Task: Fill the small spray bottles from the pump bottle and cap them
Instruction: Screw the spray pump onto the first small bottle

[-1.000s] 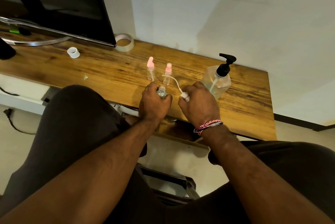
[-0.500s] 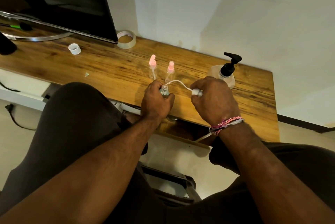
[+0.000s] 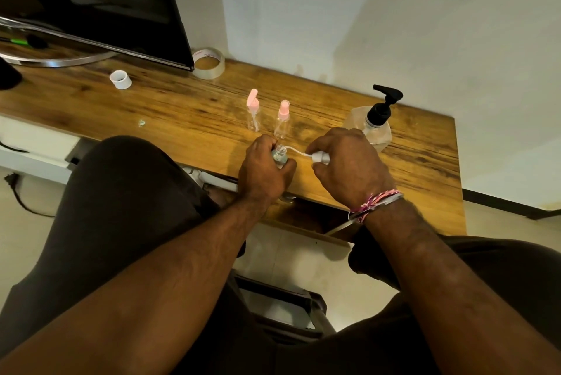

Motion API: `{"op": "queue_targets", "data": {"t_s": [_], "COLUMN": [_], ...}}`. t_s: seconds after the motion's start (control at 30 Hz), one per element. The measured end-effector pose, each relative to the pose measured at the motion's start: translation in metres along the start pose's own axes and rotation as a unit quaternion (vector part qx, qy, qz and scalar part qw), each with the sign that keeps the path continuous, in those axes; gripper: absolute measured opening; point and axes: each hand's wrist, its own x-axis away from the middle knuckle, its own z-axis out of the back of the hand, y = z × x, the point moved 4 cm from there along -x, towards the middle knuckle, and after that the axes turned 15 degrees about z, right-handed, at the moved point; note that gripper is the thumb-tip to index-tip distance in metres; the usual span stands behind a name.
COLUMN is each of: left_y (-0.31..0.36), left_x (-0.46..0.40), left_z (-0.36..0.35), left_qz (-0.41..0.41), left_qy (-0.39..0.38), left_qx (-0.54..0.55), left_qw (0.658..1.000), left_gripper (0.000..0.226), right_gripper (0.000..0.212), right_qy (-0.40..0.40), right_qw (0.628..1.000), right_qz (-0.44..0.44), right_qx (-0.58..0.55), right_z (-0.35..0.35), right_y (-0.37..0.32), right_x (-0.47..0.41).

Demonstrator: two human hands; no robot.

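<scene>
While the left hand (image 3: 263, 168) grips an open bottle (image 3: 280, 156) on the worktop (image 3: 188, 119), the right hand (image 3: 349, 165) pinches its sprayer (image 3: 320, 157), tube at the neck; pump bottle (image 3: 375, 122) beyond. No writing legible.

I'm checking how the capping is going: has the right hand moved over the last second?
Yes. The right hand, pinching the spray cap, has pulled rightward away from the open bottle, drawing the dip tube out until it now overlaps the pump bottle.
</scene>
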Motion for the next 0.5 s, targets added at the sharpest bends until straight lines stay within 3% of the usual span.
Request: {"op": "queue_targets", "data": {"t_s": [0.37,0.5], "left_y": [0.000,0.002], "left_x": [0.005,0.005], "left_z": [-0.008,-0.010], "left_qz": [-0.071,-0.088], "left_qy": [-0.037,-0.051], "left_qx": [0.013,0.015], "left_qw": [0.997,0.995], "left_gripper": [0.037,0.047], "right_gripper": [0.031,0.025], "right_qy": [0.048,0.024], "right_qw": [0.994,0.996], "right_qz": [0.039,0.023], "right_qx": [-0.085,-0.078], "right_z": [-0.009,-0.013], "right_y": [-0.002,0.000], "right_x": [-0.015,-0.020]}}
